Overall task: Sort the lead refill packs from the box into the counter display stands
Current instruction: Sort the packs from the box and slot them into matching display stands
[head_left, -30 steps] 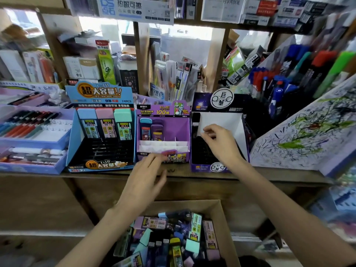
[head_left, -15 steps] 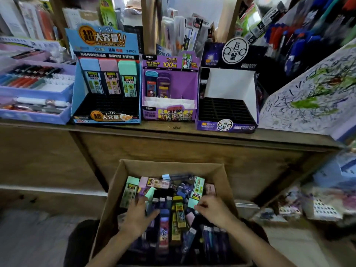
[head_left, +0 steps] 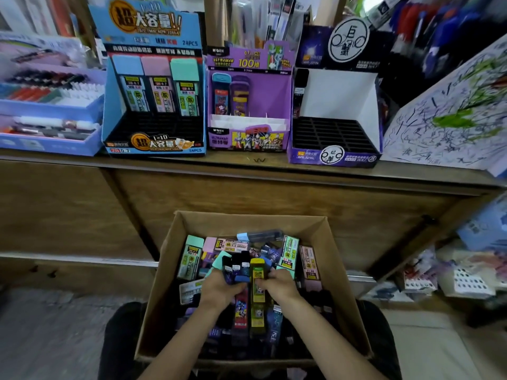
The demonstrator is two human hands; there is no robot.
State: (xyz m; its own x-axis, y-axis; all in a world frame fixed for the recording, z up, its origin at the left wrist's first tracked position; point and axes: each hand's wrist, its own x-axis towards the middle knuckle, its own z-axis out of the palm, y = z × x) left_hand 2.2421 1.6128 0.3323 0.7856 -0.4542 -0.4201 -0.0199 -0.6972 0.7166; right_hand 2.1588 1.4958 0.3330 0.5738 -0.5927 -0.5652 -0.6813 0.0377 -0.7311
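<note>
I'm on the head feed, looking down into the cardboard box (head_left: 338, 283), which sits low in front of the wooden counter (head_left: 356, 178). It holds a loose heap of lead refill packs (head_left: 288, 252) in mint, pink, purple, black and yellow, lying at all angles. Both hands are inside the box near its middle, close together. My left hand (head_left: 219, 290) has its fingers curled round a small bunch of dark packs (head_left: 233, 266) that stand up out of the fist. My right hand (head_left: 278, 285) is curled too, thumb and fingers clamped on the yellow pack (head_left: 258, 270), which points away from me just beside the dark bunch. Three stands sit side by side on the counter. The blue stand (head_left: 153, 26) on the left has three tall packs (head_left: 159, 91) across its back row in blue, pink and mint, with black slots bare in front. The purple stand (head_left: 274, 97) in the middle holds two packs (head_left: 230, 96) at back left. The dark stand (head_left: 337, 91) on the right has a white back panel and a black slot grid (head_left: 332, 133), with one dark pack (head_left: 300, 89) at its back left corner. A pen tray (head_left: 49, 105) sits left of the stands and a scribbled test sheet (head_left: 452, 119) leans at the right. The shelves behind are too blurred to read.
</note>
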